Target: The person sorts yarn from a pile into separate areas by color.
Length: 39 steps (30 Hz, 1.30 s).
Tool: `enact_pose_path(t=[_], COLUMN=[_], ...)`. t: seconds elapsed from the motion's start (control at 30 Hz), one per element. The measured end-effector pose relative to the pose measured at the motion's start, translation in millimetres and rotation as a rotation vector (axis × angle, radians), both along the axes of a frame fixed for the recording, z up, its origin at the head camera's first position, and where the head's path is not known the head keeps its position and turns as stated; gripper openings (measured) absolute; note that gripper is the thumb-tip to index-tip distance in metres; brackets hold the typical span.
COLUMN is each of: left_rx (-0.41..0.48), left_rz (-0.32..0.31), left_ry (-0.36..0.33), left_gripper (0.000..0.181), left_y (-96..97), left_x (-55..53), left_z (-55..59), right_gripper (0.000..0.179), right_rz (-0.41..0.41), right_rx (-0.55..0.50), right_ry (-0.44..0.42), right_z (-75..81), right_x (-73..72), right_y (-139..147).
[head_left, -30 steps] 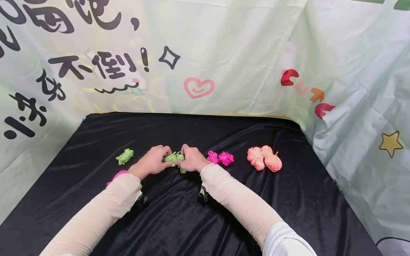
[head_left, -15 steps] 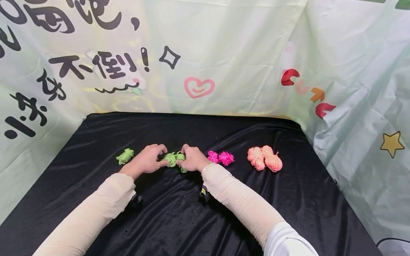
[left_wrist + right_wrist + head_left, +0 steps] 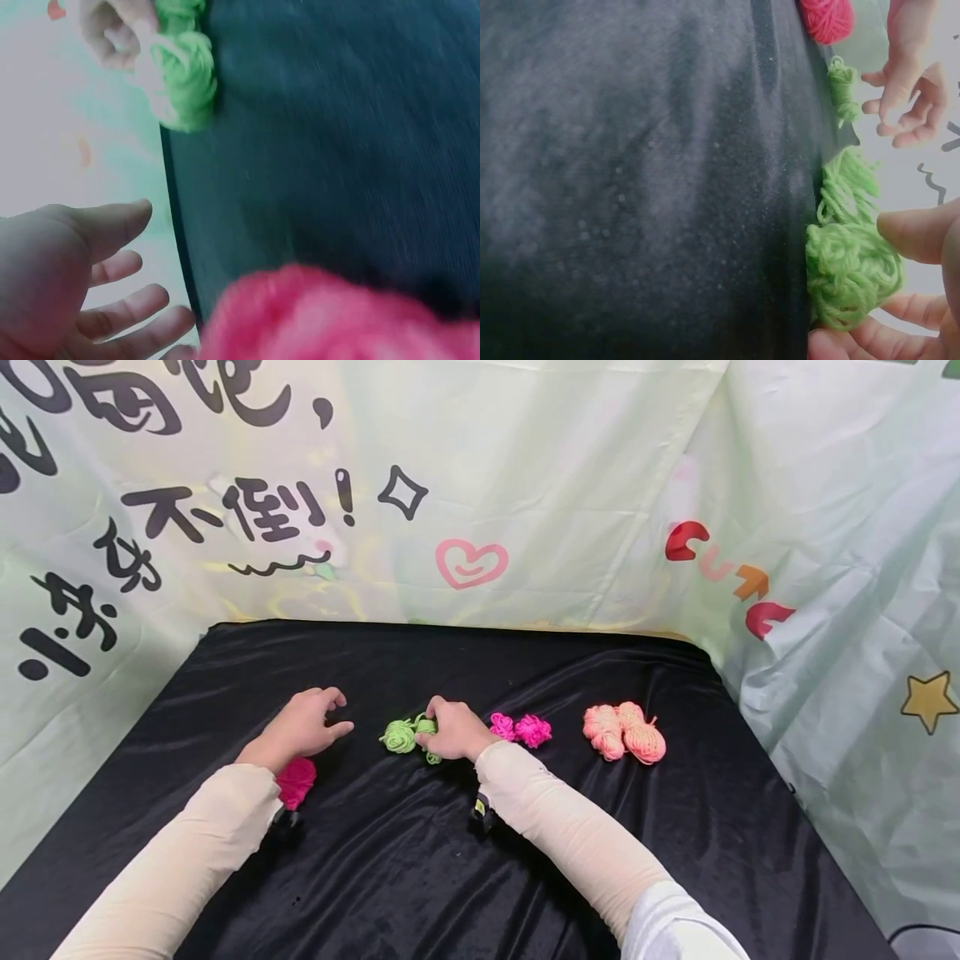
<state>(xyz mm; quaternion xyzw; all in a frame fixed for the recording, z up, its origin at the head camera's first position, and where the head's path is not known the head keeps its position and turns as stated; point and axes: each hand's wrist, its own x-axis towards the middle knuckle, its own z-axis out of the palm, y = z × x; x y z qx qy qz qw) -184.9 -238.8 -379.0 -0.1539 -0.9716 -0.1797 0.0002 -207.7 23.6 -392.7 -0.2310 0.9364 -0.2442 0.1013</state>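
Note:
My left hand (image 3: 303,722) hovers over the left part of the table, fingers parted and slightly bent, holding nothing. Under its wrist lies a pink yarn ball (image 3: 297,782), large and blurred in the left wrist view. A small green yarn bundle (image 3: 843,90) shows below that hand in the right wrist view; in the head view the hand hides it. At mid-table my right hand (image 3: 456,731) grips a green yarn ball (image 3: 851,274) between thumb and fingers. Touching it on the left is another green yarn ball (image 3: 398,737).
Magenta yarn bundles (image 3: 531,732) lie just right of my right hand. Farther right sits a cluster of peach yarn balls (image 3: 643,743). A wrinkled black cloth (image 3: 420,877) covers the table, and printed fabric walls (image 3: 570,510) rise behind it.
My left hand has drawn away leftward from the green yarn balls, uncovering the left one and now covering the small green bundle. My right hand keeps its grip almost unmoved.

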Motion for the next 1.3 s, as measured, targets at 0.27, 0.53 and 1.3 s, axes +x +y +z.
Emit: enact_pose_path(t=[0.27,0.53,1.3], left_rx=[-0.04,-0.055,-0.006], left_rz=[0.141,0.155,0.097], left_ry=[-0.078,-0.114,-0.071], left_gripper=[0.045,0.05,0.034], left_y=[-25.8,-43.2,-36.6], left_x=[-1.8,-4.7,-5.9], left_z=[-1.2,-3.0,-4.6], right_gripper=[0.041,0.04,0.036], right_rz=[0.008,0.017,0.024], right_rx=[-0.008,-0.012,-0.037], right_ry=[-0.022,-0.019,-0.025], right_z=[1.6,3.4,6.6], right_x=[-0.2,-0.5,1.4], right_y=[2,6,13])
